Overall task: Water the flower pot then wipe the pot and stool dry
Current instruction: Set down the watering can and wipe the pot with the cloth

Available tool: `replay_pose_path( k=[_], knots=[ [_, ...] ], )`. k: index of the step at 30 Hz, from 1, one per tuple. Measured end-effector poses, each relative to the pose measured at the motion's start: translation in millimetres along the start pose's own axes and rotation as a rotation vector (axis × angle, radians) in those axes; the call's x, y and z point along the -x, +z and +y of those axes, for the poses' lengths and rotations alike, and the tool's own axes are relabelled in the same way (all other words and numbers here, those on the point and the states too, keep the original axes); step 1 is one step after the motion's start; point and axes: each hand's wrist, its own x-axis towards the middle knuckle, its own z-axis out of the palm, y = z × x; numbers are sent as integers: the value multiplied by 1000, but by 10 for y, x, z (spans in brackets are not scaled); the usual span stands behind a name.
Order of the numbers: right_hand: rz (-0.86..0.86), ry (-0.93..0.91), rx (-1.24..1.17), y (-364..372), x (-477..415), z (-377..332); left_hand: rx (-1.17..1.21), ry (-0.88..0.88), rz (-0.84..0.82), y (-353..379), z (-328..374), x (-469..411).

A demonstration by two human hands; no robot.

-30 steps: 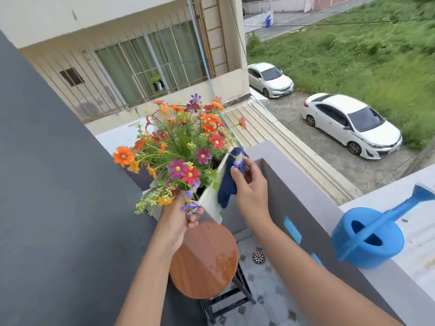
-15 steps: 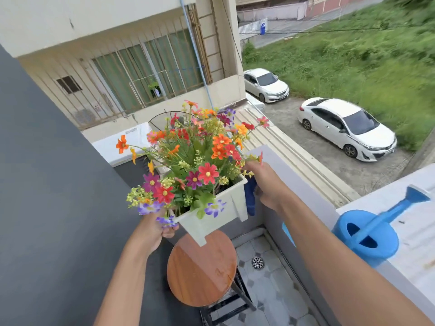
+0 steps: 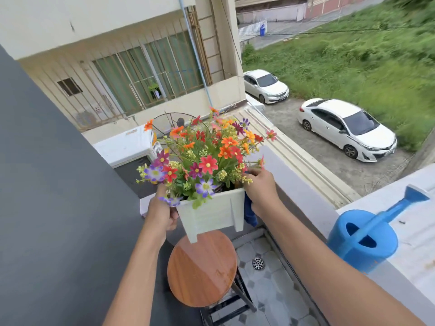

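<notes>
At frame centre, over wooden stool [image 3: 202, 267]: white flower pot [image 3: 211, 215] tilted, left hand [image 3: 162, 212] gripping its frame-left wall, right hand [image 3: 261, 191] clutching blue cloth [image 3: 249, 212] against frame-right wall.

White flower pot [image 3: 211, 214], gripped by left hand [image 3: 162, 212]: looked matt moulded plastic, faintly ribbed. Dark blue cloth [image 3: 249, 212], under right hand [image 3: 261, 191] at the pot's side: soft fabric. Round stool seat [image 3: 202, 269], below the grip: reddish wood, showed a glossy sheen. Blue watering can [image 3: 362, 241], right of the grip: was smooth plastic.
</notes>
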Motion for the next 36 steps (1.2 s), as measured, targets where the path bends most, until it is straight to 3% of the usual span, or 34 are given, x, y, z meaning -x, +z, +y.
replay_pose_path(
  k=[3, 6, 11, 13, 19, 28, 36],
  knots=[
    [115, 21, -73, 73, -50, 179, -19, 0, 132, 10, 49, -46],
    [182, -7, -59, 135, -78, 296, -81, -35, 157, 11, -21, 2],
    [225, -17, -48, 201, -23, 302, -151, -121, -106, 332, -220, 293],
    [191, -35, -19, 238, 57, 280, -65, -138, -127, 508, -289, 331],
    [94, -127, 108, 333, 355, 317, 19, -194, 13, 606, -286, 312],
    [-88, -242, 48, 347, 390, 372, 80, -221, -42, 339, -216, 197],
    [-229, -481, 273, 278, 212, 396, 107, -98, -152, 166, -160, 300]
  ],
)
